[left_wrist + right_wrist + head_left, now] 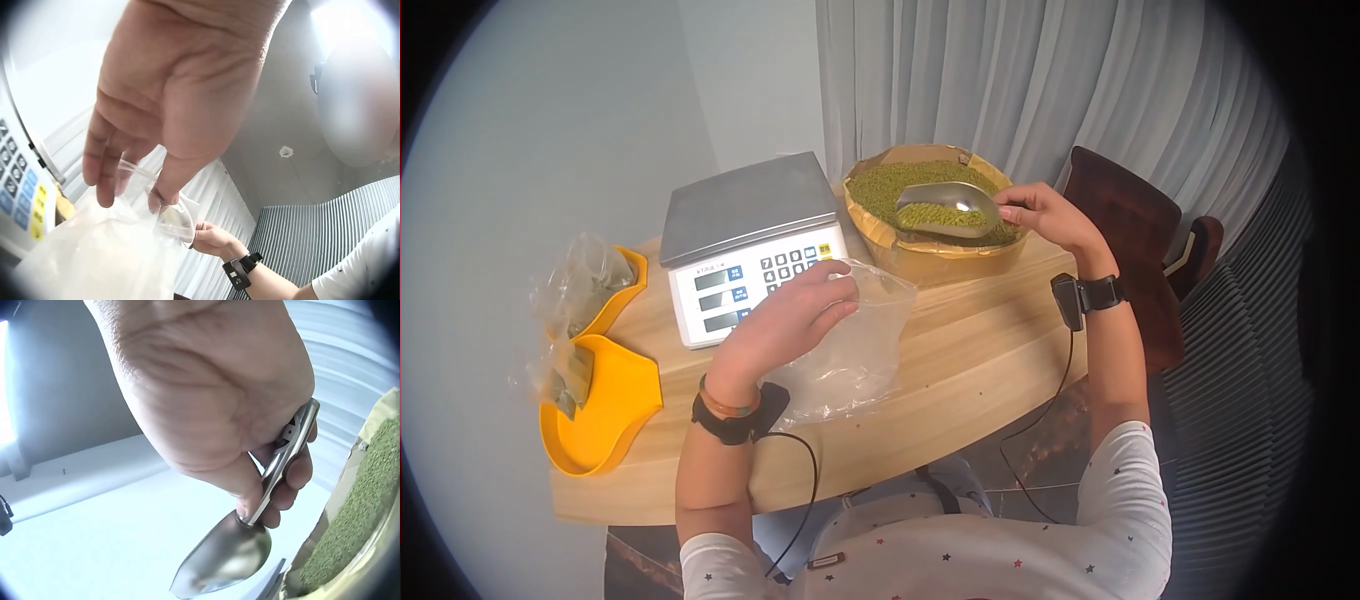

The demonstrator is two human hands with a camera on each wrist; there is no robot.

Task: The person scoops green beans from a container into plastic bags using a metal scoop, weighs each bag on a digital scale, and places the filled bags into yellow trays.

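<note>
My right hand (1045, 213) grips the handle of a metal scoop (231, 550), its fingers wrapped round the shaft. Green beans (940, 215) lie in the scoop, which is over a round container (940, 265) filled with more of these small green beans. In front of the scale, my left hand (798, 312) pinches the top of a clear plastic bag (860, 350) between thumb and fingers. The left wrist view shows the bag's mouth (134, 169) at those fingertips, with the bag hanging below them.
A white digital scale (750, 250) with a grey platform stands left of the container. Two yellow trays (625, 400) at the table's left hold filled plastic bags (590, 275). A dark brown chair (1120, 220) is at the right, before grey curtains.
</note>
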